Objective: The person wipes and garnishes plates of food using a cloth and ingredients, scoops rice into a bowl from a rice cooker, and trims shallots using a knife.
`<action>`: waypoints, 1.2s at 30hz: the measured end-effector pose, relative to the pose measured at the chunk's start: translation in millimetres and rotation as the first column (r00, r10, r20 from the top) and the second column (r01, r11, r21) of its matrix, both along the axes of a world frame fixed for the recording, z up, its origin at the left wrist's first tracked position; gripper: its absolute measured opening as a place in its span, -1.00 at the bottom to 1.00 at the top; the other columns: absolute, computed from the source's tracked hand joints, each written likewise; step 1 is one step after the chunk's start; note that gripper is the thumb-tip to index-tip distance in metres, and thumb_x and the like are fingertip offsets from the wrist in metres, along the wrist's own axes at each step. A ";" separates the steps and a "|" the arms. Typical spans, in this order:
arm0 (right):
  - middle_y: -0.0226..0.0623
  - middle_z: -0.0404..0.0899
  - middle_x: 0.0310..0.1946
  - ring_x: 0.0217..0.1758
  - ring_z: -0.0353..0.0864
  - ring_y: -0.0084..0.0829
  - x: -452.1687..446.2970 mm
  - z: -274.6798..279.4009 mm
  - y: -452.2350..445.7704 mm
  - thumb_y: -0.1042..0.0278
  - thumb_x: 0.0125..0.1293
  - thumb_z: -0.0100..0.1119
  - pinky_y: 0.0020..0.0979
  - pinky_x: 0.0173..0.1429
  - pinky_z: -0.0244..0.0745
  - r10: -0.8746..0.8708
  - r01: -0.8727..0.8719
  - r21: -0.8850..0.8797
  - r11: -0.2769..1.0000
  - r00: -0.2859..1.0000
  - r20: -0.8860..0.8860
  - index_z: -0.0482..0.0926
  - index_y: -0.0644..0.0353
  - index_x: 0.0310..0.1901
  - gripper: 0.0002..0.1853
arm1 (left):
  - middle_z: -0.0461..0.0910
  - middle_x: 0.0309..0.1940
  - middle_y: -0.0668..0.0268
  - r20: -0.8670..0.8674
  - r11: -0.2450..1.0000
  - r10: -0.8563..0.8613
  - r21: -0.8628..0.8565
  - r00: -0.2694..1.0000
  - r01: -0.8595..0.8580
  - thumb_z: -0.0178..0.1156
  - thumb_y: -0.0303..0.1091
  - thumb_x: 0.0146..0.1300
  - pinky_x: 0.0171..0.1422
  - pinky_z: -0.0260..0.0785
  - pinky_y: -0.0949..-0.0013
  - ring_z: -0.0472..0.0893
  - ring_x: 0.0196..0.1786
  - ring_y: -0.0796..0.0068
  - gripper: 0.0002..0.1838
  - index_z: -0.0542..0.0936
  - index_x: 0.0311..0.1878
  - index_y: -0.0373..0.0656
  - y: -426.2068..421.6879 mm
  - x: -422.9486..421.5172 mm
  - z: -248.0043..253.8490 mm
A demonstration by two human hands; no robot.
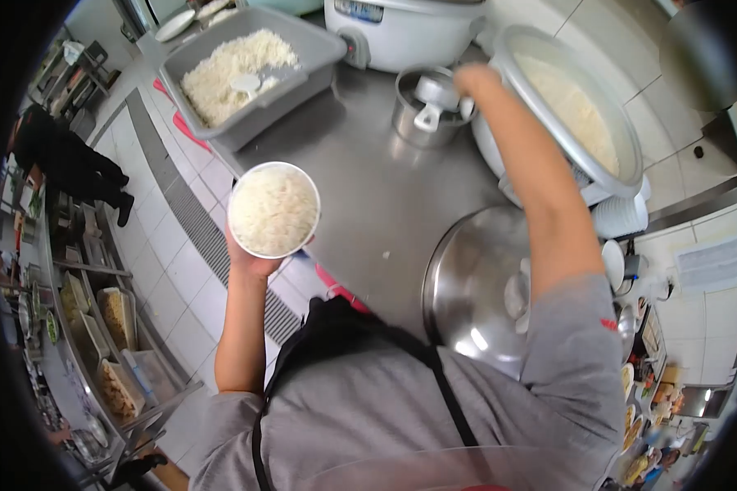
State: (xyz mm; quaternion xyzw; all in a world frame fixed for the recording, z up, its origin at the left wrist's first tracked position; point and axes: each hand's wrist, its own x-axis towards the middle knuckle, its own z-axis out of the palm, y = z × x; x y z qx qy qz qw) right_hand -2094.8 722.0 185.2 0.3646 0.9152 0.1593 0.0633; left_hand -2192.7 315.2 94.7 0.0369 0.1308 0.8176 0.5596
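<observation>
My left hand (258,263) is wrapped under a white round bowl (274,210) filled with cooked white rice. It holds the bowl up beside the table's left edge. Over at the back, my right hand (477,79) is curled at the rim of a small metal pot (424,135). What its fingers grip there is hidden and slightly blurred. Inside that pot stand a white-handled utensil (427,117) and a shiny metal piece. A grey plastic tub (303,88) of rice sits at the back left, with a white scoop (246,83) lying on the rice.
A white rice cooker (401,37) stands behind the pot. To the right, an open oval cooker (508,57) holds more rice. A large round metal lid (467,286) lies on the steel table (360,204). Stacked white bowls (622,214) sit at right. Another person (74,155) stands at left.
</observation>
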 end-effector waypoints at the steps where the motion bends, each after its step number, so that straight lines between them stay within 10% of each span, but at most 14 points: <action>1: -0.25 0.59 -0.27 -0.21 0.57 -0.25 -8.9 2.0 -4.7 0.48 -0.04 0.00 -0.28 -0.22 0.47 -0.006 0.008 0.045 0.999 0.998 -0.062 0.59 0.17 -0.29 -0.76 | 0.05 0.20 -0.19 -0.003 1.000 0.028 -0.006 1.000 -0.028 -0.15 0.13 0.15 -0.02 0.21 -0.39 0.13 0.17 -0.39 -0.30 0.10 0.27 -0.10 -14.6 -1.5 -2.9; 4: -0.05 0.51 -0.63 -0.55 0.53 -0.12 -9.2 1.1 -56.1 0.28 -0.08 -0.01 -0.19 -0.47 0.42 0.438 -0.325 0.314 0.892 0.793 -0.423 0.55 0.24 -0.69 -0.76 | -0.02 0.22 -0.21 -0.030 0.997 0.053 0.059 0.998 -0.052 -0.13 0.14 0.15 -0.01 0.20 -0.39 0.11 0.18 -0.38 -0.30 0.10 0.27 -0.07 -60.1 -11.0 -16.4; 6: -0.29 0.53 -0.49 -0.43 0.49 -0.39 8.2 -0.7 -115.8 0.37 -0.05 0.08 -0.40 -0.39 0.37 0.216 -0.410 -0.460 0.788 0.883 -0.417 0.50 0.17 -0.42 -0.87 | 0.05 0.22 -0.16 -0.011 0.998 -0.013 0.068 1.000 0.013 -0.11 0.16 0.12 0.03 0.20 -0.33 0.17 0.17 -0.35 -0.26 0.09 0.27 -0.12 -81.3 -10.5 -11.6; 9: -0.29 0.42 -0.61 -0.50 0.44 -0.42 55.8 -91.0 -176.3 0.40 -0.11 0.15 -0.41 -0.41 0.34 0.342 -0.621 -0.570 0.538 0.779 -0.525 0.45 0.19 -0.38 -0.80 | 0.07 0.18 -0.25 -0.052 0.995 0.050 0.095 0.997 -0.045 -0.12 0.17 0.12 0.00 0.23 -0.33 0.20 0.13 -0.38 -0.26 0.11 0.26 -0.14 -102.2 -19.2 -11.1; 12: -0.15 0.53 -0.43 -0.29 0.53 -0.15 87.8 -125.2 -215.6 0.39 -0.10 0.15 -0.24 -0.21 0.42 0.304 -0.421 -0.658 0.624 0.907 -0.292 0.49 0.25 -0.33 -0.76 | 0.07 0.17 -0.26 -0.024 0.994 0.067 0.093 0.997 -0.064 -0.13 0.17 0.13 -0.02 0.26 -0.31 0.21 0.12 -0.37 -0.26 0.12 0.25 -0.14 -112.4 -27.4 -17.5; 18: -0.18 0.53 -0.46 -0.32 0.55 -0.28 74.8 -113.4 -228.5 0.39 -0.07 0.17 -0.33 -0.28 0.43 -0.042 -0.370 -0.728 0.578 0.876 -0.480 0.56 0.20 -0.42 -0.86 | 0.02 0.21 -0.21 0.030 0.998 0.049 -0.051 0.998 -0.048 -0.13 0.19 0.11 -0.06 0.28 -0.33 0.16 0.16 -0.36 -0.26 0.09 0.27 -0.07 -117.0 -56.5 -31.0; 23: -0.28 0.51 -0.53 -0.48 0.40 -0.33 -72.0 17.6 -206.6 0.26 -0.11 0.23 -0.36 -0.40 0.32 0.361 -0.681 0.092 0.727 0.264 -0.895 0.58 0.11 -0.48 -0.85 | 0.03 0.21 -0.21 -0.002 0.994 0.073 -0.086 0.997 -0.073 -0.14 0.21 0.11 -0.04 0.28 -0.29 0.17 0.16 -0.36 -0.26 0.11 0.27 -0.06 -121.8 -72.1 -27.7; 25: -0.25 0.56 -0.48 -0.41 0.49 -0.29 -152.0 33.5 -196.3 0.24 -0.14 0.25 -0.37 -0.34 0.35 0.149 -0.614 -0.021 0.789 0.224 -0.963 0.58 0.12 -0.47 -0.81 | 0.05 0.20 -0.21 0.026 0.984 0.132 -0.123 0.991 -0.128 -0.16 0.21 0.11 -0.05 0.28 -0.29 0.18 0.15 -0.36 -0.26 0.12 0.26 -0.07 -125.2 -78.5 -44.0; 29: -0.27 0.57 -0.59 -0.54 0.52 -0.39 -262.5 -32.8 -170.6 0.22 -0.05 0.24 -0.40 -0.42 0.38 0.447 -0.673 0.060 0.737 0.420 -0.790 0.59 0.18 -0.47 -0.80 | 0.09 0.18 -0.20 0.085 0.974 0.166 -0.170 0.982 -0.150 -0.20 0.23 0.12 -0.05 0.29 -0.29 0.22 0.13 -0.36 -0.26 0.14 0.26 -0.08 -126.1 -78.5 -58.3; 32: -0.19 0.55 -0.55 -0.50 0.51 -0.28 -212.6 5.1 -204.8 0.21 0.02 0.20 -0.35 -0.40 0.37 -0.035 -0.600 -0.208 0.773 0.288 -0.957 0.57 0.21 -0.43 -0.78 | 0.06 0.20 -0.18 0.047 0.969 0.119 -0.223 0.992 -0.105 -0.19 0.23 0.12 -0.03 0.30 -0.27 0.20 0.15 -0.32 -0.25 0.12 0.26 -0.09 -124.0 -81.5 -60.4; 36: -0.12 0.48 -0.50 -0.40 0.45 -0.15 -52.3 -28.3 -200.9 0.36 0.14 0.06 -0.25 -0.33 0.32 0.248 -0.157 0.196 0.968 0.472 -0.846 0.51 0.27 -0.35 -0.85 | 0.06 0.21 -0.16 0.103 0.985 -0.145 -0.079 0.984 0.153 -0.13 0.21 0.13 -0.02 0.30 -0.26 0.19 0.18 -0.27 -0.25 0.08 0.28 -0.08 -106.0 -87.2 -50.4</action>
